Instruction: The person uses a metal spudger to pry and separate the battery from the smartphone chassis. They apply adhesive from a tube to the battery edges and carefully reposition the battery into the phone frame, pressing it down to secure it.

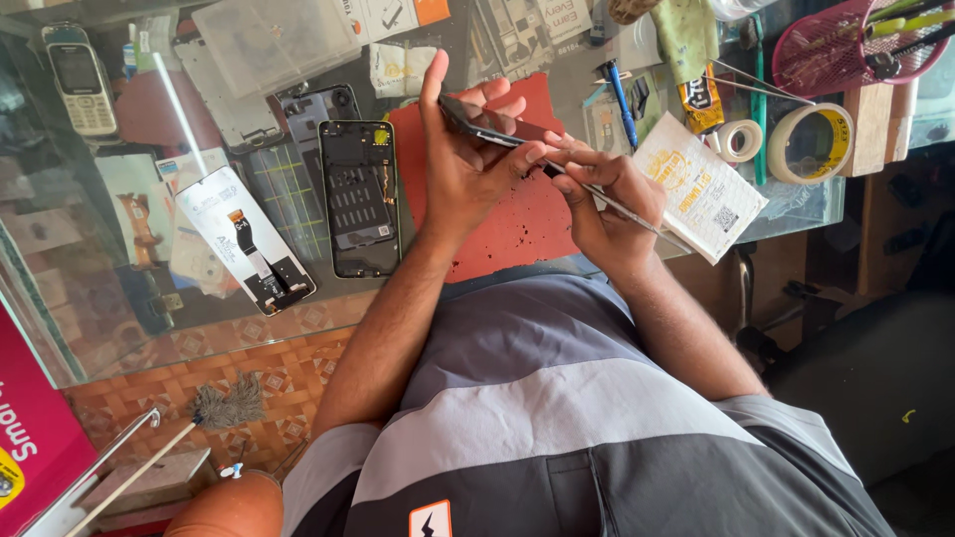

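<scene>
My left hand (461,159) holds a thin dark phone part (489,126) tilted above a red work mat (517,214). My right hand (607,194) grips slim metal tweezers (629,211) and touches their tip to the lower edge of that part. On the glass counter to the left lies an opened phone body (359,199) with its inner boards showing. Beside it lies a white display panel (245,237) with a flex cable, face down.
An old keypad phone (80,80) lies far left. A small printed booklet (698,187), tape rolls (811,142), a blue screwdriver (621,99) and a pink mesh tool cup (846,45) crowd the right side. A brush (214,410) rests below the glass counter edge (249,333).
</scene>
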